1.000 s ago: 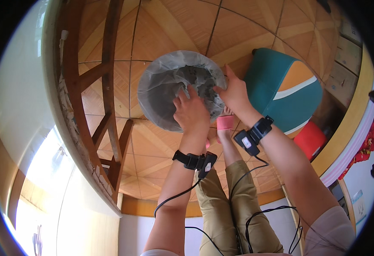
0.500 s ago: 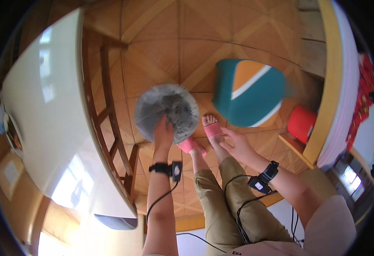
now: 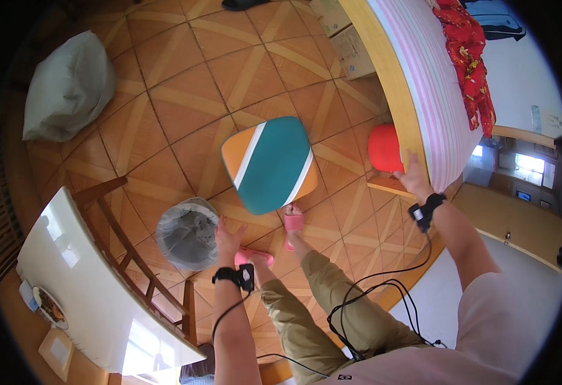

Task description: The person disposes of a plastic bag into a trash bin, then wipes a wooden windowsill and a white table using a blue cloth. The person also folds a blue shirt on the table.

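Low in the frame, left of centre, the left hand reaches up from a straight forearm, fingers spread and resting against the rim of the grey-lined waste bin; whether they grip it cannot be told. At the right, the right hand stretches out flat, released, pressing the wooden bed edge beside a red stool. The bed partly hides the stool. A teal and orange stool stands at centre.
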### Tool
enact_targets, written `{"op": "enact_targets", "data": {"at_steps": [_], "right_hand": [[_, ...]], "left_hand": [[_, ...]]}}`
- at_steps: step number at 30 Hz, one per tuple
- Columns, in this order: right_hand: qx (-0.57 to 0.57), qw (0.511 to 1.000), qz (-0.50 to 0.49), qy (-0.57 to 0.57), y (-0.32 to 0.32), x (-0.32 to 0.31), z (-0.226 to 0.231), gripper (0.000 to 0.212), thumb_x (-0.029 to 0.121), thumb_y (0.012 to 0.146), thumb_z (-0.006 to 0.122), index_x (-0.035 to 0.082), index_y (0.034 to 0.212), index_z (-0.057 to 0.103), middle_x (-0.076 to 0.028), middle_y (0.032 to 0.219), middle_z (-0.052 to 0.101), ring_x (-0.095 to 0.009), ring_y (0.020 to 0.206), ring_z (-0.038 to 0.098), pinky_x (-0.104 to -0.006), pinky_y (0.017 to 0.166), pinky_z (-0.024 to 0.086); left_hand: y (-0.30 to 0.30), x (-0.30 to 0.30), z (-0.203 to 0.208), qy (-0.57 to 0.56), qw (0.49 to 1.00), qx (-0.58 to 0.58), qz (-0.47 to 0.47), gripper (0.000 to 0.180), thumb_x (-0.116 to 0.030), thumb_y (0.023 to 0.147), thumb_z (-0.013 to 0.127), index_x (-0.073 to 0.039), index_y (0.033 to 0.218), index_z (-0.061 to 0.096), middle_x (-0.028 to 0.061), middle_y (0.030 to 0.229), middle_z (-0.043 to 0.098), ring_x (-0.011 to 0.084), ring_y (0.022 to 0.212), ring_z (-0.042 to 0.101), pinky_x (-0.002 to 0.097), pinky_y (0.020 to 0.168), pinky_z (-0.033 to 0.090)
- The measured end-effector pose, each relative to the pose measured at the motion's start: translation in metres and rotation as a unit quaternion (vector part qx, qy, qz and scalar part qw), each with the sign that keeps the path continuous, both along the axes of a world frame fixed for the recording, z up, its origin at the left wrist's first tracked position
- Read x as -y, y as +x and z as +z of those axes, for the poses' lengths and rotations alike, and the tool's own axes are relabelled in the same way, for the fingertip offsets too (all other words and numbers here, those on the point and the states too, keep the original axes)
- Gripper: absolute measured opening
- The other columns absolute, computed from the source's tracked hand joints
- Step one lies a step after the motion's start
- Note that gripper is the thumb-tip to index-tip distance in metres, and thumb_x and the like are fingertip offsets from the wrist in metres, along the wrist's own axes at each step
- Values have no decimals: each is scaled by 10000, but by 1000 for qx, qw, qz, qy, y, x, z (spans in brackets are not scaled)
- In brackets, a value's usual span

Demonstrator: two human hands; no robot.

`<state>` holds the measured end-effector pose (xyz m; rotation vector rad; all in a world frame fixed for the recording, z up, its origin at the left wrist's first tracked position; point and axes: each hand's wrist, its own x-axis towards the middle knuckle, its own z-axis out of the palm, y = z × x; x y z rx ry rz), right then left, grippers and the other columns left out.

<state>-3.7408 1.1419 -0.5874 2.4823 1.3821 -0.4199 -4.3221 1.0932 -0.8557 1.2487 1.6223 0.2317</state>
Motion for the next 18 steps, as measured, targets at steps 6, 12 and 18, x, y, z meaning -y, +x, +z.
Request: {"op": "enact_targets", "data": {"at_steps": [6,12,18], "right_hand": [[107,987,-85,-83,195,-60,-35,1345,377,692,883,129,1585,-93,-343,1599,-63,-539,1464,124,-550,1194,239],[222,969,33,-102,313,-127,-123,1395,505,625,899,319,1587,-95,-334,1606,-42,-604,1445,53,-772,1075,190],[196,932,282,119,394,-135,-150,1120,506,727,815,261,1599,157,-321,1598,80,-538,1456,151,-717,1081,230]], "left_hand": [[110,-73,-66,-22,989,98,110,828,-265,714,883,13,1380,478,207,1297,587,301,1056,643,386,877,540],[230,-125,-57,-99,952,208,203,694,-52,695,882,18,1296,543,119,1183,651,211,978,658,331,847,537],[403,-168,-69,-107,948,217,205,686,-51,708,884,24,1293,534,110,1152,661,188,1007,637,311,880,521]]}}
